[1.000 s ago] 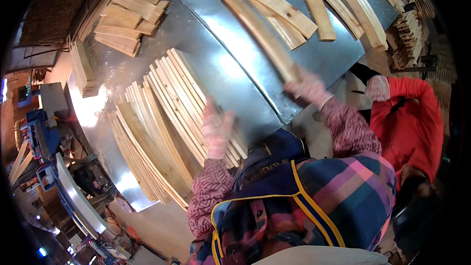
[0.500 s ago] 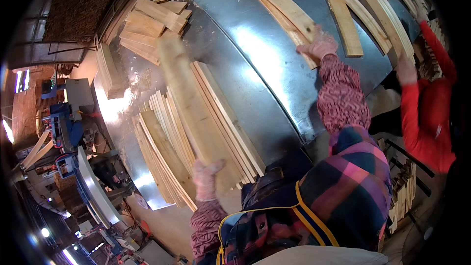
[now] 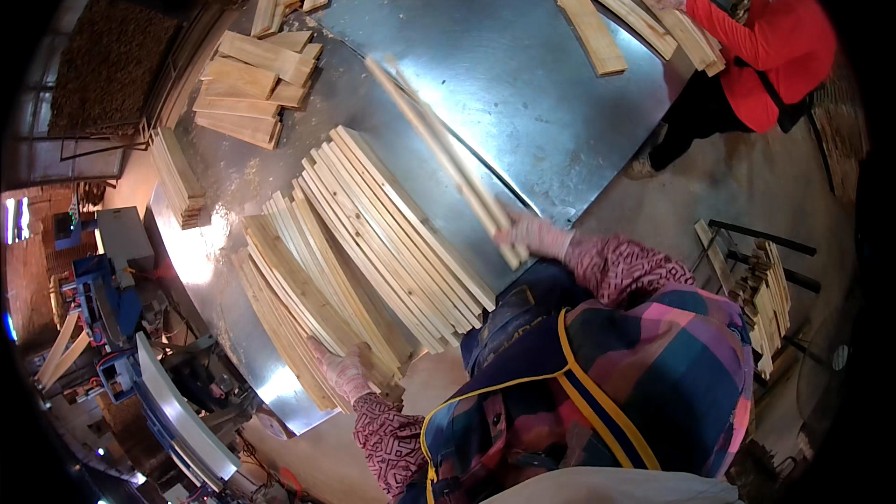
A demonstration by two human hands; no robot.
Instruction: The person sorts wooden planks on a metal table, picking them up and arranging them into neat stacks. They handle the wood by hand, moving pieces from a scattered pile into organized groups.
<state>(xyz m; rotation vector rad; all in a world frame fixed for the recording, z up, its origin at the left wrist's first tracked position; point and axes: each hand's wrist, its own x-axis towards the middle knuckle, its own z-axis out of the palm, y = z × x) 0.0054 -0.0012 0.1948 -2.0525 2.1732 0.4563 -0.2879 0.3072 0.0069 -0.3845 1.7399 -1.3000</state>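
Note:
My right hand [image 3: 536, 234], in a pale glove, grips the near end of a pair of long narrow wooden boards [image 3: 446, 161]. They stand on edge, pressed together, and slant away over the metal tabletop [image 3: 569, 131]; their far ends are blurred. My left hand [image 3: 340, 370], also gloved, rests with fingers and thumb apart at the near ends of a loose group of boards [image 3: 299, 271] on the left. Between my hands, a tight row of boards [image 3: 387, 224] stands on edge, side by side.
Short boards [image 3: 247, 84] lie in a loose pile at the far left. More long boards [image 3: 583, 23] lie along the far edge, where a person in red [image 3: 779, 47] handles some. A rack of wood pieces [image 3: 767, 303] stands at right, machines [image 3: 112, 308] at left.
My right hand has drawn the pair of boards nearer and leftward. My left hand has left the blurred board and moved lower left. The row is now fuller; the view has shifted.

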